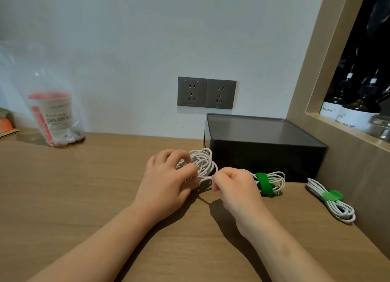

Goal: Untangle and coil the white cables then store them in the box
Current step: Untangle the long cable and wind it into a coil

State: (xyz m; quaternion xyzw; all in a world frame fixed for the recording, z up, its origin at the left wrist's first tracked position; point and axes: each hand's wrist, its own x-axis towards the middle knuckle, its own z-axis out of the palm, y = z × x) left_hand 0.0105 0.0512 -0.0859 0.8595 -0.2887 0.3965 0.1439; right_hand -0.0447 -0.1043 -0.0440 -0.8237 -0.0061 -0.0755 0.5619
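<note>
Wooden worktop point(84, 186) carrying every item. Black box point(263, 146): beyond the right hand, against the wall. Its lid appears to be on, though the glare makes this uncertain, and no cable is stored yet.

Left hand point(168, 176): fingers curled over the tangled cable point(203, 159), gripping it as an anchor so the mass does not slide.

Right hand point(236, 184): thumb and fingers pinch one strand where it leaves the tangle between the two hands, a hold suited to drawing that length free.

First coil point(272, 182), bound with a green strap, lies just beyond the right hand. Second coil point(331, 203), likewise strapped, lies well to that hand's right. Both are kept clear of the tangle.
</note>
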